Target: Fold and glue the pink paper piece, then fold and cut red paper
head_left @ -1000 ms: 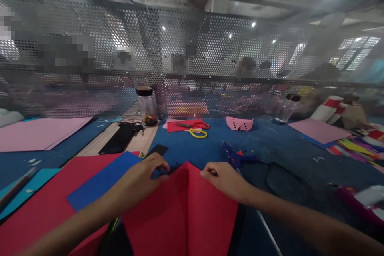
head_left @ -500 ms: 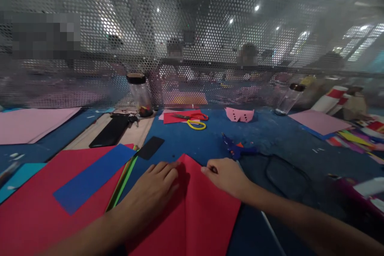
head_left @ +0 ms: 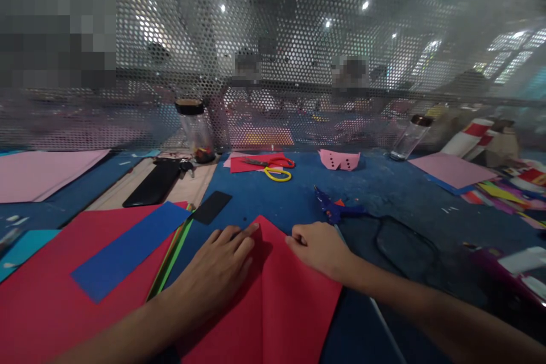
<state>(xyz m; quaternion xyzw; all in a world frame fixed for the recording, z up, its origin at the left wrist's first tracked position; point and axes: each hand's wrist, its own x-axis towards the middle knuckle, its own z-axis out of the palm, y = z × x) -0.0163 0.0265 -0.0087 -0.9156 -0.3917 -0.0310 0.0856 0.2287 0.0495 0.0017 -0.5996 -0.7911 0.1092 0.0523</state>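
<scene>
A sheet of red paper (head_left: 285, 296) lies in front of me, with a crease down its middle and its top corners folded inward to a point. My left hand (head_left: 219, 259) rests on its left flap, fingers stretched toward the tip and pressing down. On the right slanted edge, my right hand (head_left: 322, 250) is closed, thumb and curled index finger at the paper; whether the edge is pinched between them is partly hidden. Beyond that hand lies a blue glue gun (head_left: 335, 209) with a dark cord.
Scissors (head_left: 273, 166) lie on red paper scraps at the back, beside a pink cut-out (head_left: 340, 160). To the left are a blue strip (head_left: 130, 250), a black phone (head_left: 152, 183) and a jar (head_left: 197, 131). A bottle (head_left: 412, 137) stands before the perforated screen (head_left: 273, 23).
The view has shifted slightly, so the table things sit a little higher and further left. Both hands stay in nearly the same place on the red paper.
</scene>
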